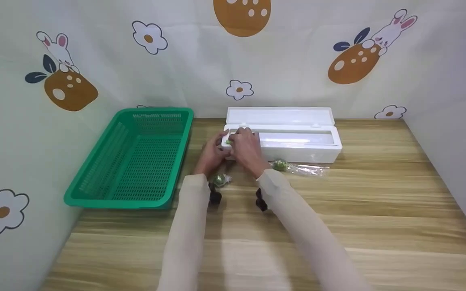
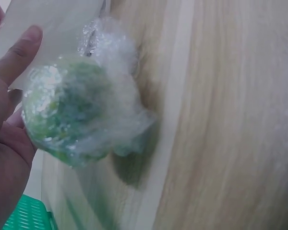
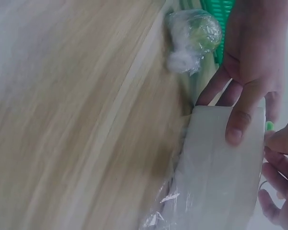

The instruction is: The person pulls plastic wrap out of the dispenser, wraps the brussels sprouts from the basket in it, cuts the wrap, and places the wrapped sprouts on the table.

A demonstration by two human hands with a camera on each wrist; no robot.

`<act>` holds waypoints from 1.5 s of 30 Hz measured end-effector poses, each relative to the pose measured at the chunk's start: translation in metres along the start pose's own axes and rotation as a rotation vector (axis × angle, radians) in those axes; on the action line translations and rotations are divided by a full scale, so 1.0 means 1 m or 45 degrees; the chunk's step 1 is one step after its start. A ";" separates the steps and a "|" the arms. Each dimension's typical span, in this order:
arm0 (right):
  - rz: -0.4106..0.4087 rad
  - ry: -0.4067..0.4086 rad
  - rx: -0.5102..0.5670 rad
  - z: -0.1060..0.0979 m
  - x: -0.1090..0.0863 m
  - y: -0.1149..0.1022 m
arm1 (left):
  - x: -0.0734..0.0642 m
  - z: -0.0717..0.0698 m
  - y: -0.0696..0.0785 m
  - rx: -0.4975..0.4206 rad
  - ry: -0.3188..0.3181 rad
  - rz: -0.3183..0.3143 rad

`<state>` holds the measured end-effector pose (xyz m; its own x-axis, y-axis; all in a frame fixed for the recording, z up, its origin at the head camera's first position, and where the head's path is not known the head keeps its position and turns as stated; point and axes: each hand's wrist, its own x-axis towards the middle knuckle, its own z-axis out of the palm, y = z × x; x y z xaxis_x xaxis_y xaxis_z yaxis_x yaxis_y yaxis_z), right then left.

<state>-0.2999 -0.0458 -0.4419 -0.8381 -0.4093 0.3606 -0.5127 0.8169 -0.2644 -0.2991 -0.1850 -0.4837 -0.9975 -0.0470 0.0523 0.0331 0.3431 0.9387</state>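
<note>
A long white cling film dispenser (image 1: 301, 154) lies near the back wall, its lid (image 1: 279, 116) raised. My left hand (image 1: 212, 152) grips its left end, the thumb flat on the front face in both wrist views. At that same end, my right hand (image 1: 248, 148) pinches a small green slider (image 3: 270, 125) on the top edge; its fingers cover part of it. A film-wrapped round green vegetable (image 1: 219, 180) rests on the table just in front of my left hand. Another wrapped green one (image 1: 280, 165) sits against the dispenser's front, clear film (image 1: 310, 169) trailing rightward from it.
To the left stands a green plastic basket (image 1: 173, 193) with slotted sides, nothing inside it. A patterned cloth (image 1: 289, 72) hangs behind and beside the wooden table (image 1: 395, 226). Dark wrist straps (image 1: 215, 197) sit under both sleeves.
</note>
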 end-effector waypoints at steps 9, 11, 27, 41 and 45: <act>-0.129 0.165 -0.260 0.001 0.000 0.000 | 0.000 0.001 0.001 -0.014 -0.007 0.035; -0.136 0.175 -0.288 0.001 -0.001 0.000 | -0.001 0.001 0.000 -0.036 -0.008 0.024; -0.154 0.213 -0.251 -0.015 -0.017 0.041 | -0.002 0.001 -0.002 -0.025 0.007 0.096; -0.108 0.105 -0.298 -0.045 -0.038 0.095 | -0.003 0.003 -0.006 -0.042 0.023 0.086; -0.106 0.119 -0.331 -0.055 -0.044 0.111 | -0.002 0.002 -0.005 -0.046 0.030 0.097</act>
<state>-0.3097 0.0855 -0.4375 -0.7680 -0.4499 0.4558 -0.5039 0.8638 0.0035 -0.2976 -0.1843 -0.4894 -0.9902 -0.0445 0.1321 0.1119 0.3124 0.9433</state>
